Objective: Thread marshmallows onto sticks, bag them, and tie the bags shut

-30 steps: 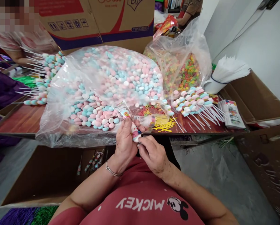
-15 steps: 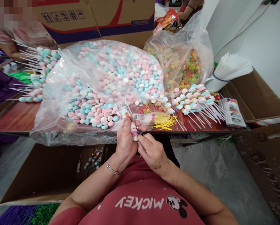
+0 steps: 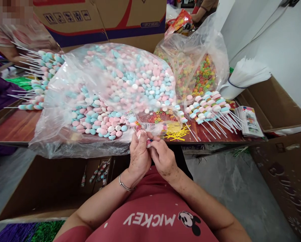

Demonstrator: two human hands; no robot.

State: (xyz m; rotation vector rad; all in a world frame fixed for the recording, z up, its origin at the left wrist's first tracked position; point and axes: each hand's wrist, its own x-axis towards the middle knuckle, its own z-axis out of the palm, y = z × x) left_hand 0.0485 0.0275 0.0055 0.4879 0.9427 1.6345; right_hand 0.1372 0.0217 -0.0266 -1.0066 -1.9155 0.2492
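Note:
My left hand [image 3: 139, 153] is closed around a marshmallow candy skewer in a printed clear wrapper [image 3: 132, 118], whose top end sticks out above the fingers towards the table. At the lower end of the wrapper, my right hand [image 3: 162, 156] pinches with thumb and fingertips, touching the left hand. The fingers hide the stick and most of the wrapper's lower end. Just beyond the hands lie yellow twist ties [image 3: 177, 132] and a shallow clear tray of candy rings [image 3: 162, 117]. Loose pink, blue and white marshmallows [image 3: 102, 119] spill from the large plastic bag [image 3: 64, 84].
Unwrapped skewers [image 3: 213, 106] are piled at right, beside printed wrappers [image 3: 249, 121] and a white jug of sticks [image 3: 246, 75]. Behind stands a bag of candy rings [image 3: 203, 74]. Wrapped skewers lie in the open carton [image 3: 39, 191] below the table edge. Another person's arm shows far left.
My left hand has turned and its fingers have closed further over the wrapped skewer. My right hand has shifted slightly up, still pinching the lower end.

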